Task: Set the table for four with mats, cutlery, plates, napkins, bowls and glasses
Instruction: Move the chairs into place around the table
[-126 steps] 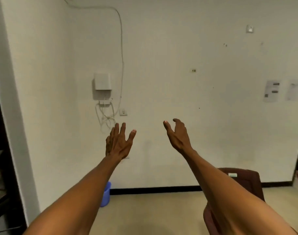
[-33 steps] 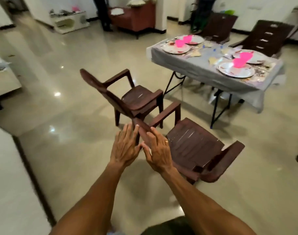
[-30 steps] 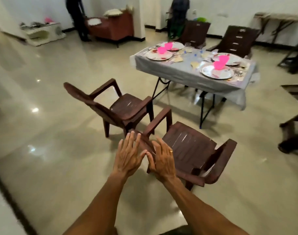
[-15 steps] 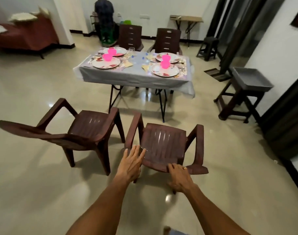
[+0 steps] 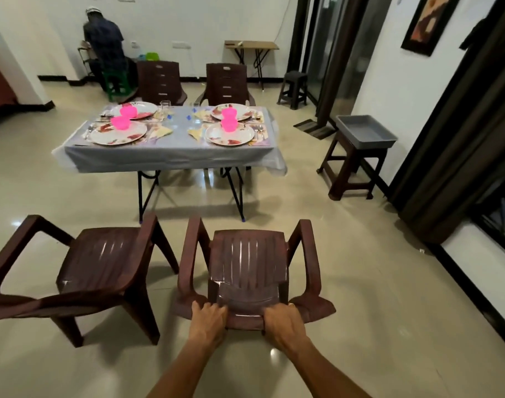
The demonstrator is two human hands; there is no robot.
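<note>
A table (image 5: 170,155) with a grey cloth stands ahead, laid with several plates (image 5: 117,134), pink bowls (image 5: 120,122), glasses (image 5: 165,106), folded napkins (image 5: 162,131), cutlery and mats. A dark brown plastic chair (image 5: 251,262) faces the table directly in front of me. My left hand (image 5: 208,320) grips the left side of its backrest top. My right hand (image 5: 284,323) grips the right side of the same backrest, a ring on one finger.
A second brown chair (image 5: 99,262) stands to the left. Two more chairs (image 5: 160,81) are at the table's far side. A stool with a grey tray (image 5: 364,132) stands right, near dark curtains. A person (image 5: 104,50) stands at the far wall. A small folding table (image 5: 251,45) is behind.
My view swung from a bare wall round to the room and the table. Both hands dropped from open in the air to grasping the near chair's backrest.
</note>
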